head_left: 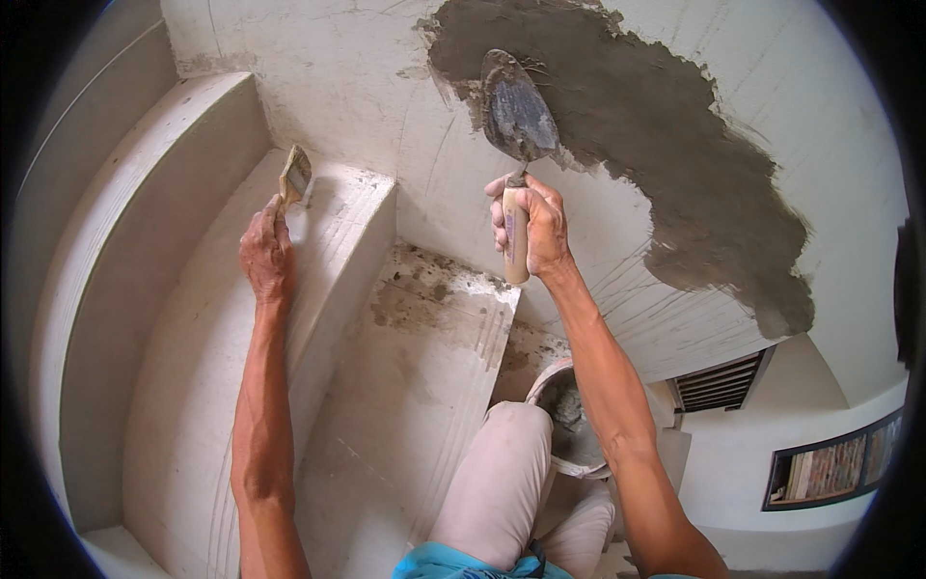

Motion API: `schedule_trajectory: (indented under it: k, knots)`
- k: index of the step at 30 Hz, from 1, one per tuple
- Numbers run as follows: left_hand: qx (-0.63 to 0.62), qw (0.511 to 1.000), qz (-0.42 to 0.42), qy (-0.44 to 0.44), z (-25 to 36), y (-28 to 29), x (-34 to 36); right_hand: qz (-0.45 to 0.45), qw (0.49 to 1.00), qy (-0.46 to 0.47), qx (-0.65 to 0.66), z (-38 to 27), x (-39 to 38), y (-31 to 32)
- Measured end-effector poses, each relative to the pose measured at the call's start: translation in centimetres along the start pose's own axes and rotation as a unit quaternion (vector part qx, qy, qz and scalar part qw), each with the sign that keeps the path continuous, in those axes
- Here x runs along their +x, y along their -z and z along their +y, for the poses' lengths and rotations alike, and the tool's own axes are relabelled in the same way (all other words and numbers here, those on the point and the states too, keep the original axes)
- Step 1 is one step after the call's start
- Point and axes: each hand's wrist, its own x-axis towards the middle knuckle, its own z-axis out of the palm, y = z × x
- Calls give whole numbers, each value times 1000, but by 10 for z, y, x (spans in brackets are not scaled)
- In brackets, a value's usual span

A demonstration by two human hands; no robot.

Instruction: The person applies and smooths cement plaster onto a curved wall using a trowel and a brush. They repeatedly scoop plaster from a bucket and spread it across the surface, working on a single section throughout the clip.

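My right hand (531, 222) is closed round the wooden handle of a pointing trowel (518, 101), whose mortar-smeared steel blade is raised against a broad patch of wet grey mortar (675, 164) on the white wall (357, 68). My left hand (267, 251) grips a small, pale, crusted flat tool (295, 174), perhaps a scraper, above a white stair step (203, 338). A bucket of grey mortar (569, 425) stands beside my knee, partly hidden behind my leg and right forearm.
Curved white steps descend from the left, the middle one (376, 405) speckled with mortar near the wall. My bent leg (492, 463) is on the stairs. Lower right, beyond the wall's edge, are a dark slatted opening (719, 381) and a dark-framed window (820, 463).
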Motion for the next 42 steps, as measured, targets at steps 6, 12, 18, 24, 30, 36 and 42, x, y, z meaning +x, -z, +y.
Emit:
schedule_trajectory:
  k: [6,12,18,24,30,36,42]
  knots:
    - [0,1000,-14,11,-1,1,0,12,1000,3,-16,-2,4,9]
    - [4,1000,-19,10,0,2,-1,10,999,29,38,-4,-13,33]
    - [4,1000,-14,7,2,3,0,-8,1000,12,8,-7,-9,20]
    - [-5,1000,-9,9,-1,1,0,3,1000,3,2,-9,2,12]
    - [5,1000,-15,14,2,3,-1,-8,998,9,66,6,-18,21]
    - [8,1000,-16,12,1,3,-1,-35,999,-8,21,-5,-2,6]
    - [5,1000,-18,13,2,2,0,-18,1000,1,-4,1,8,12]
